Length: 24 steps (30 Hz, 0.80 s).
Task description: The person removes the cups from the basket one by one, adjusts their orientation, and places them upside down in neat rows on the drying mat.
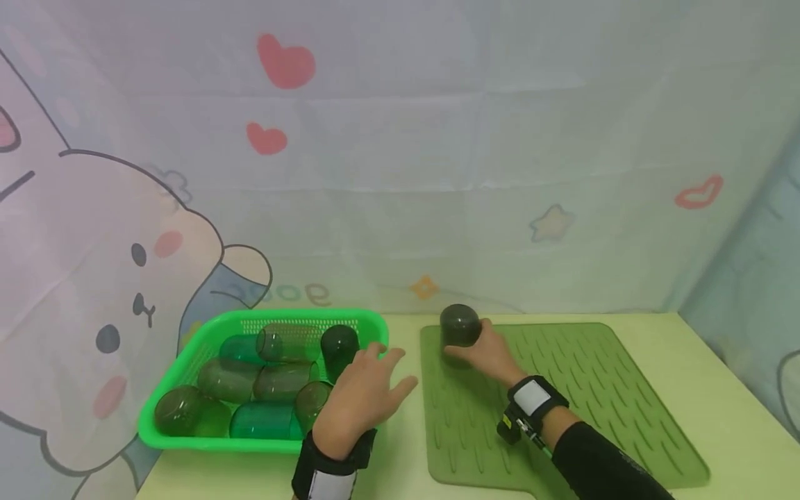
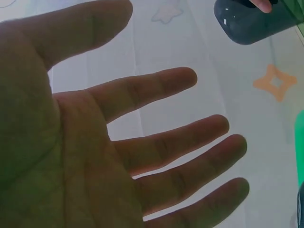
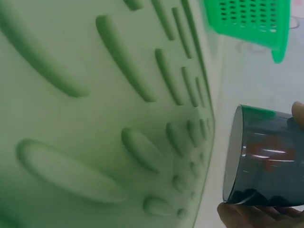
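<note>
My right hand point(image 1: 490, 354) grips a dark grey see-through cup point(image 1: 459, 325), turned bottom up, over the far left corner of a green ridged drying mat point(image 1: 562, 389). In the right wrist view the rim of the cup point(image 3: 233, 156) faces the mat, and fingers and thumb lie on opposite sides of it. My left hand point(image 1: 362, 392) hovers over the right side of a green plastic basket point(image 1: 269, 446), fingers spread and holding nothing. The left wrist view shows its bare palm point(image 2: 85, 142). Below that hand, a dark cup point(image 1: 339, 349) stands in the basket, partly hidden.
Several see-through cups, grey-brown ones point(image 1: 228, 380) and teal ones point(image 1: 262, 420), lie on their sides in the basket. A pale yellow table point(image 1: 403, 417) shows between basket and mat. Behind hangs a printed cloth point(image 1: 400, 173) with hearts and a rabbit.
</note>
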Tool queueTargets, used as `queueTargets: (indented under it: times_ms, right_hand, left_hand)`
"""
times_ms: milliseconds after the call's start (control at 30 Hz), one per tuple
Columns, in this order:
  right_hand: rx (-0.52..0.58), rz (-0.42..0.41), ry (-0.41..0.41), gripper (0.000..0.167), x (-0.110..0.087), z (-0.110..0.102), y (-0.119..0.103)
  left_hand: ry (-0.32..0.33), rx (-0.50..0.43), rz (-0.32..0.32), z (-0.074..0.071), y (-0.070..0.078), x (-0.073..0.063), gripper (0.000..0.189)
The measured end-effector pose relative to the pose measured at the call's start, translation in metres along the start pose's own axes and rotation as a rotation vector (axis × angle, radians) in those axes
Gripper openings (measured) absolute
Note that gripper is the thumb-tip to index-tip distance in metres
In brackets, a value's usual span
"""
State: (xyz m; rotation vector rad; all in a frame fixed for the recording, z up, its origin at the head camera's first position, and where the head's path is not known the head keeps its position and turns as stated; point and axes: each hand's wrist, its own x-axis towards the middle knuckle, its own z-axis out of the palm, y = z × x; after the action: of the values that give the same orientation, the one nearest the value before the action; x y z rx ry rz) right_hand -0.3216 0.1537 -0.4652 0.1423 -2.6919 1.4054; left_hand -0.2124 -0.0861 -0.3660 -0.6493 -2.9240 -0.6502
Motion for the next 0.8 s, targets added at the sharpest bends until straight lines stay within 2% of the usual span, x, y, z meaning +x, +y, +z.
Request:
queueTargets:
  times_ms: [200,433,800]
  right_hand:
    - [0.049,-0.006,0.006,0.082,0.013,0.008,0.007]
    - [0.032,0.028,-0.004,0.084,0.023,0.016,0.015]
    - [0.043,0.019,-0.005,0.085,0.029,0.032,0.024]
  left_hand:
    - [-0.032,0.017,-0.002,0.002,-0.001,0.002,0.044]
    - [-0.047,0.02,0.014,0.003,0.001,0.004,0.043]
    - [-0.055,0.024,-0.007,0.003,0.0,0.0,0.043]
